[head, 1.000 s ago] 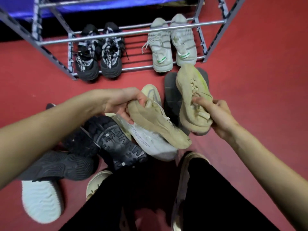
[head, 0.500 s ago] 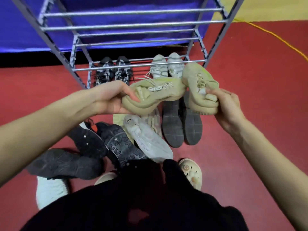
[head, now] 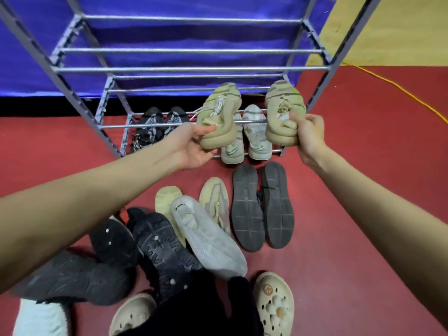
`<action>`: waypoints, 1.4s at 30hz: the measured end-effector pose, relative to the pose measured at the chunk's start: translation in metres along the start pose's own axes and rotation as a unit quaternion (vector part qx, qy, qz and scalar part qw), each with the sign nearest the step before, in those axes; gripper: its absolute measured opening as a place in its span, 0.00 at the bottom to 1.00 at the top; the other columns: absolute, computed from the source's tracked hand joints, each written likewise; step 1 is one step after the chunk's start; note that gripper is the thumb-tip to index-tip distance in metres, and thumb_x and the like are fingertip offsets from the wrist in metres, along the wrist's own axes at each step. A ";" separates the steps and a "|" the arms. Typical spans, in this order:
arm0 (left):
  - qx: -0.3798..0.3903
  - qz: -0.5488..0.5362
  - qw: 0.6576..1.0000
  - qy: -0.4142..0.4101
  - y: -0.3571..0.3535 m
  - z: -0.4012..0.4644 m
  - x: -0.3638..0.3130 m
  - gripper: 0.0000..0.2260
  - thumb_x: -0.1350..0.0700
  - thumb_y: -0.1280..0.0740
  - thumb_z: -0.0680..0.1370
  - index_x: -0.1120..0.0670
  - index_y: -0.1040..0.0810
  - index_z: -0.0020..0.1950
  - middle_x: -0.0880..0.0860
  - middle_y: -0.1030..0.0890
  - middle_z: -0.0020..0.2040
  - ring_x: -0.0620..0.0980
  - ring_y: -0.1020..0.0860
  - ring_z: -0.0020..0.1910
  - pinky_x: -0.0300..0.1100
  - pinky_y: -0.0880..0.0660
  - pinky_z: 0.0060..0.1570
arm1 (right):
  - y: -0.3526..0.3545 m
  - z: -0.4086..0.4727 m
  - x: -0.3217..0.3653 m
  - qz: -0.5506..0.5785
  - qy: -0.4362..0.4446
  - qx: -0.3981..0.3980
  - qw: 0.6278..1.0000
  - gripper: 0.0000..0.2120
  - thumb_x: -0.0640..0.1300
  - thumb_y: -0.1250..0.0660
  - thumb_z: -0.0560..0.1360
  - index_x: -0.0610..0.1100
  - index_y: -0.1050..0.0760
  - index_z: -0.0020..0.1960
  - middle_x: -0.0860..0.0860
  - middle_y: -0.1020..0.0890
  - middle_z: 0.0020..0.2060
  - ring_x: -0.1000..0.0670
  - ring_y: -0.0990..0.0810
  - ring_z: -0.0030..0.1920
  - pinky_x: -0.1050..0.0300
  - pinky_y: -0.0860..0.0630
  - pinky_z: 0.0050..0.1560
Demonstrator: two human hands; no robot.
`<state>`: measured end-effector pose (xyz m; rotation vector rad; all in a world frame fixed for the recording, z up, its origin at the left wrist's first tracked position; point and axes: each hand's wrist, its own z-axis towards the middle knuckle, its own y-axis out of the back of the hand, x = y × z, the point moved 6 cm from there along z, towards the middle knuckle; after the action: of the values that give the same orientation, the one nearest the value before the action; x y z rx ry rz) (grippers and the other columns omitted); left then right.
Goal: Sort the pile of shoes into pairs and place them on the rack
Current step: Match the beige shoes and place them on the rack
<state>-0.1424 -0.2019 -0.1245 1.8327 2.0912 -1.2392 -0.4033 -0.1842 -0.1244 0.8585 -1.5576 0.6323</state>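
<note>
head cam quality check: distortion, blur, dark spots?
Head view: strong wide-angle distortion, the rack rails and posts splay outward; slight softness on the tan shoes in the left hand and right hand; the black shoes at bottom left lose detail in shadow; mild glare on the rack's metal rails; the red floor is evenly lit.

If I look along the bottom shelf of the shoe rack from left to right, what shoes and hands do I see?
Black and white sneakers → left hand holding a tan sneaker → white sneakers → second tan sneaker → right hand.
</note>
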 end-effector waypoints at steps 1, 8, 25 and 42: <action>0.008 -0.004 1.000 -0.007 -0.005 0.009 -0.002 0.04 0.63 0.34 0.76 0.57 0.23 0.42 0.52 0.18 0.37 0.48 0.17 0.36 0.38 0.20 0.37 | -0.001 0.014 -0.006 -0.017 0.008 -0.003 1.000 0.26 0.51 0.33 0.66 0.32 0.29 0.55 0.42 0.25 0.46 0.51 0.24 0.42 0.63 0.28 0.34; 0.036 0.096 0.993 -0.052 -0.028 0.073 -0.011 0.02 0.63 0.33 0.76 0.58 0.22 0.48 0.53 0.20 0.45 0.47 0.21 0.44 0.42 0.25 0.60 | -0.024 0.080 -0.007 -0.116 0.069 -0.030 0.990 0.07 0.44 0.42 0.80 0.40 0.38 0.52 0.54 0.31 0.41 0.53 0.29 0.46 0.63 0.33 0.42; 0.040 0.131 0.979 -0.154 -0.059 0.123 -0.017 0.15 0.66 0.31 0.74 0.64 0.24 0.61 0.54 0.17 0.43 0.43 0.17 0.33 0.35 0.21 0.34 | -0.029 0.092 -0.006 -0.308 0.169 0.026 0.936 0.21 0.48 0.40 0.79 0.37 0.34 0.67 0.40 0.29 0.63 0.45 0.31 0.63 0.64 0.39 0.55; -0.044 0.481 0.851 -0.205 -0.033 0.115 0.001 0.17 0.52 0.41 0.81 0.58 0.35 0.67 0.60 0.21 0.43 0.47 0.23 0.24 0.41 0.24 0.27 | -0.032 0.021 -0.031 -0.449 0.221 0.062 0.864 0.34 0.42 0.38 0.73 0.41 0.44 0.76 0.37 0.47 0.76 0.38 0.48 0.77 0.45 0.46 0.75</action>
<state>-0.2200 -0.2706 -0.1848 1.9090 0.7646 -1.0503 -0.3883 -0.2136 -0.1607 1.2974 -0.5787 0.2060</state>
